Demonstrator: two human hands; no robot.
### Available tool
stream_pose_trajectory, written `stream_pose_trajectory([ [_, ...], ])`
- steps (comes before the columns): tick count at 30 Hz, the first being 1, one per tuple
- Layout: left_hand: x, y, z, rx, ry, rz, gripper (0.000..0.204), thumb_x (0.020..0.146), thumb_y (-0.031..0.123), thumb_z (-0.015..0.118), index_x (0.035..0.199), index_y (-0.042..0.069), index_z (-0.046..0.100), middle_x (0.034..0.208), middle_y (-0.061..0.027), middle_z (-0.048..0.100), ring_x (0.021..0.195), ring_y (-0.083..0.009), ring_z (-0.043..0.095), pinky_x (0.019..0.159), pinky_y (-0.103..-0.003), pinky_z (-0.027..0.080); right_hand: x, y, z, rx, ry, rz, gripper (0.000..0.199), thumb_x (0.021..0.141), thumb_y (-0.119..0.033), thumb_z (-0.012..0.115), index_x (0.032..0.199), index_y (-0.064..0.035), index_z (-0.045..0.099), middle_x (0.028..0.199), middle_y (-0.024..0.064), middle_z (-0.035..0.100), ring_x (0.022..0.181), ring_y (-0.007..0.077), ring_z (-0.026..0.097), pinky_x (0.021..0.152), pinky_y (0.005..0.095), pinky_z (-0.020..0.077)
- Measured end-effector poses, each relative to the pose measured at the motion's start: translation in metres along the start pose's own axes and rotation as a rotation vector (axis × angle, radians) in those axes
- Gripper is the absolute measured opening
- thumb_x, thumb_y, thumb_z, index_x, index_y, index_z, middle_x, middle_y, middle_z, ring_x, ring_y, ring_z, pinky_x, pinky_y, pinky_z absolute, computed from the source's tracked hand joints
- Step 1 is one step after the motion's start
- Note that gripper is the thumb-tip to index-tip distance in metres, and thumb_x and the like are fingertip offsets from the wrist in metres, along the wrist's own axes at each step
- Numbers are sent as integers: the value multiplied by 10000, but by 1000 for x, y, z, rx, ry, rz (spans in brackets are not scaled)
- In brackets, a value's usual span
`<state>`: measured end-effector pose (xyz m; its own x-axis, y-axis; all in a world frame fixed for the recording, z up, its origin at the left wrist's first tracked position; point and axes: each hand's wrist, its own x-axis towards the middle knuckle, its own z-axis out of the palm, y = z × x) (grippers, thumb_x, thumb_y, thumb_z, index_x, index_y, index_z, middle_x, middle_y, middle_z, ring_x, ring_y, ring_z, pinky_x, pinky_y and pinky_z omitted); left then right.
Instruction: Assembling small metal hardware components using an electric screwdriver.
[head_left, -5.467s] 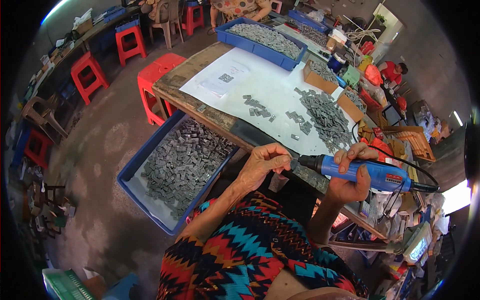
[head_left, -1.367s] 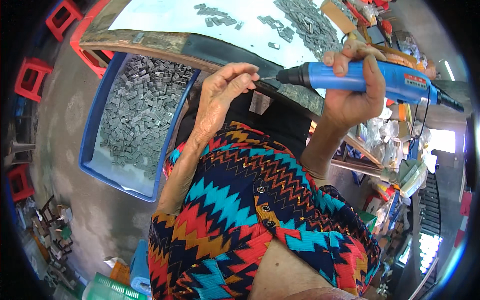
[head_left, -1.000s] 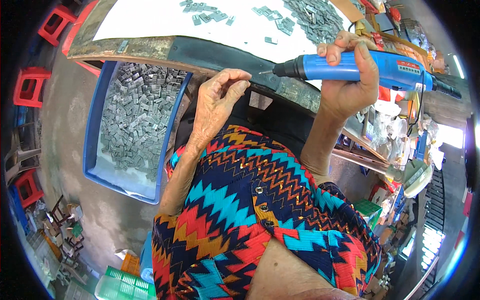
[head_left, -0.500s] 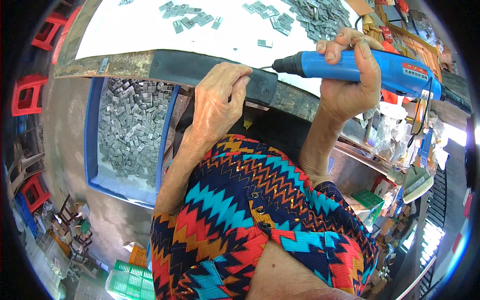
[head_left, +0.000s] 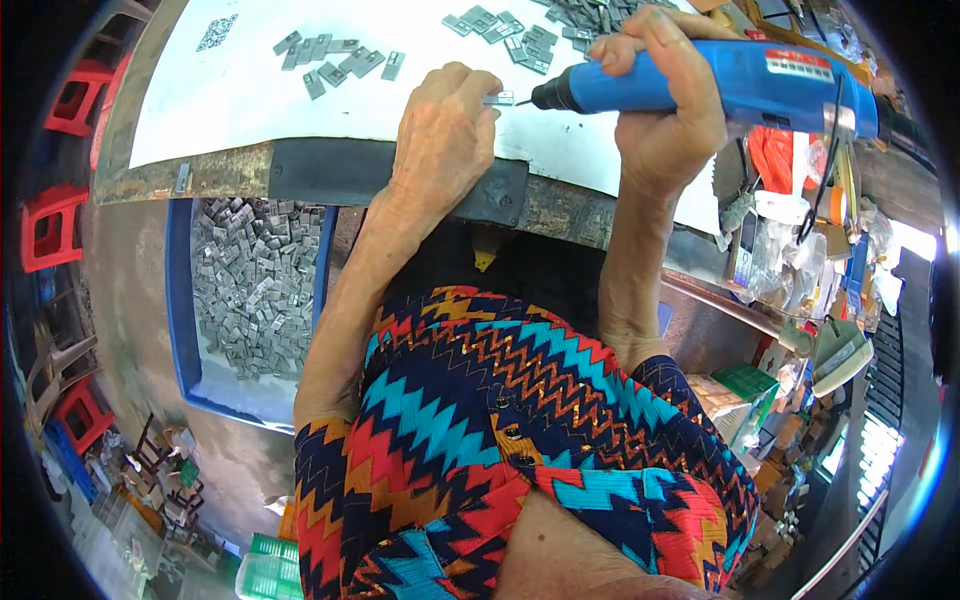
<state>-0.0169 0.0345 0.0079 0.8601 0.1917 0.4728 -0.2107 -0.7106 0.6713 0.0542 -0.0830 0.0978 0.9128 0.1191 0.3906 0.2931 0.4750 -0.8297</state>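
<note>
My left hand (head_left: 445, 135) reaches over the table's near edge, thumb and forefinger pinching a small grey metal pencil sharpener (head_left: 499, 98) at the white tabletop. In my right hand (head_left: 672, 110) is a blue electric screwdriver (head_left: 745, 85), its handle wrapped by the fingers and lying almost level. Its thin bit points left and ends just beside the sharpener; whether they touch I cannot tell. Beyond my left hand several similar sharpeners (head_left: 340, 60) lie scattered in a loose group.
More sharpeners (head_left: 535, 45) lie farther right, near a large heap (head_left: 590, 15). A blue-rimmed tray (head_left: 180, 300) full of grey pieces stands below the table on the left. A dark plate (head_left: 330, 170) covers part of the table edge. Red stools (head_left: 52, 228) stand far left; plastic bags (head_left: 780, 250) hang right.
My left hand has moved from the table edge farther onto the white top and taken hold of the lone sharpener there. The screwdriver has followed, its bit now beside that piece.
</note>
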Motion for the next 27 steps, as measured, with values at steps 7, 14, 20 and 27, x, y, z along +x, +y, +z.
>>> stream_pose_trajectory([
  [7, 11, -8, 5, 90, -76, 2, 154, 740, 45, 589, 884, -5, 567, 825, -123, 527, 737, -242, 543, 675, -341, 449, 13, 22, 12, 247, -173, -157, 141, 715, -44, 584, 807, 30, 508, 602, 90, 533, 487, 163, 532, 512, 285, 462],
  [14, 11, -13, 10, 75, -97, -29, 131, 741, 56, 596, 850, -8, 560, 802, -118, 519, 724, -229, 541, 659, -326, 449, 15, 29, 11, 404, -245, -212, 124, 700, -63, 611, 741, 25, 534, 593, 83, 547, 486, 151, 537, 506, 274, 460],
  [20, 11, -12, 10, 69, -94, -31, 110, 750, 63, 595, 827, -5, 557, 782, -108, 520, 713, -224, 543, 658, -322, 453, 6, 7, 21, -222, -105, -151, 111, 703, -49, 617, 737, 17, 534, 582, 76, 547, 476, 148, 541, 483, 255, 451],
  [27, 10, -12, 9, 65, -104, -65, 97, 745, 59, 594, 816, 0, 563, 773, -101, 531, 710, -216, 544, 653, -322, 455, 6, 14, 24, -292, -98, -113, 102, 700, -43, 624, 723, 5, 537, 582, 68, 551, 481, 136, 543, 473, 244, 443],
])
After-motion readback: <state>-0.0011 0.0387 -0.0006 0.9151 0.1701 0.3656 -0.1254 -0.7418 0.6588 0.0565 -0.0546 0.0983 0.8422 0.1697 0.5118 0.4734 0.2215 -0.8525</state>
